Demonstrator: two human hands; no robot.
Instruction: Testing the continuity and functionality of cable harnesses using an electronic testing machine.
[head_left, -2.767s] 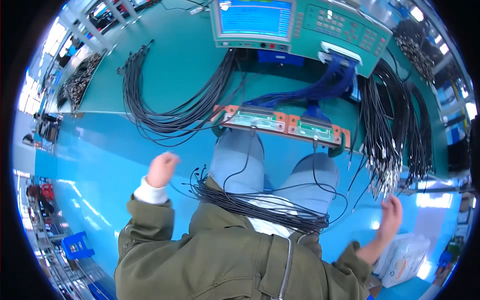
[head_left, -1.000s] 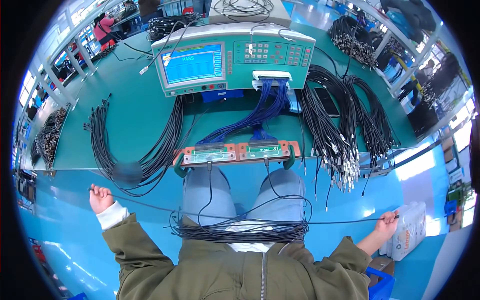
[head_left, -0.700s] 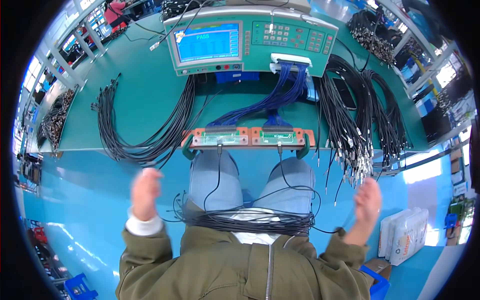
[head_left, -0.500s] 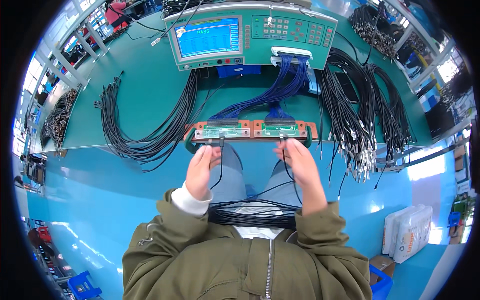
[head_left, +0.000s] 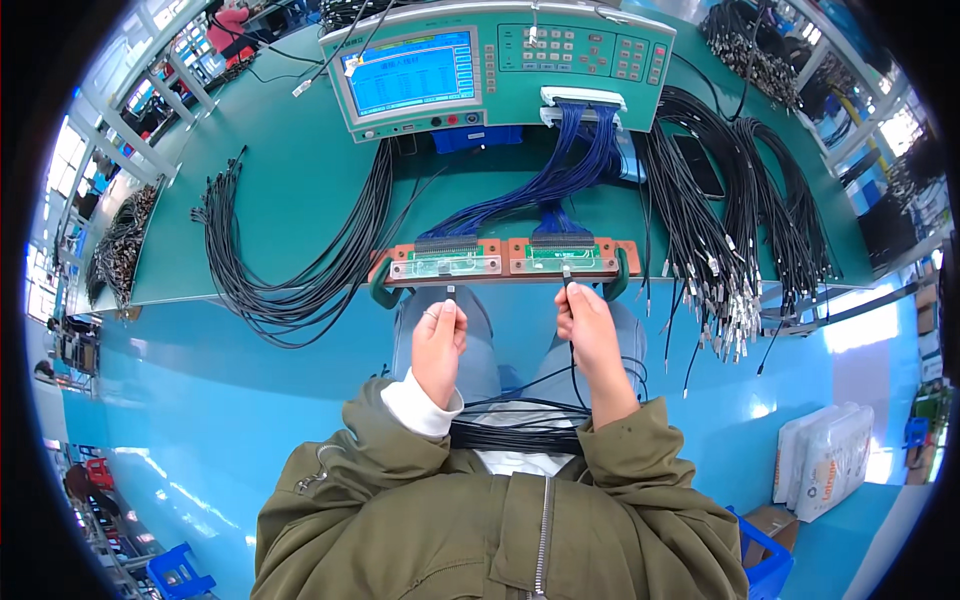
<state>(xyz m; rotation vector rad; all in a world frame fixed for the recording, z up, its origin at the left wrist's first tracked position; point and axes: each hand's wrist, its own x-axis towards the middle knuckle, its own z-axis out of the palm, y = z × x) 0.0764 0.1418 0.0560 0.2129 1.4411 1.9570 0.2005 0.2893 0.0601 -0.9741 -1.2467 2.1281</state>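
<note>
My left hand (head_left: 438,345) is closed on a cable plug (head_left: 450,292), whose metal tip points up just below the left test board (head_left: 428,267), apart from it. My right hand (head_left: 592,325) pinches another black cable plug (head_left: 567,274) at the front edge of the right test board (head_left: 545,266); I cannot tell whether it sits in the socket. Both boards lie on an orange-brown fixture (head_left: 503,281) at the table's near edge. A bundle of black cables (head_left: 515,438) lies across my lap, and one runs up to my right hand.
Behind the fixture stands a green tester (head_left: 485,110) with a lit screen (head_left: 415,75). Blue wires (head_left: 530,190) link it to the boards. Black cable bundles hang over the table edge at left (head_left: 235,265) and right (head_left: 715,265). A phone (head_left: 698,165) lies among the right-hand cables.
My left hand has closed on the left plug, which is now out of the left board. My right fingers have tightened on the right plug. The tester's screen shows a different message.
</note>
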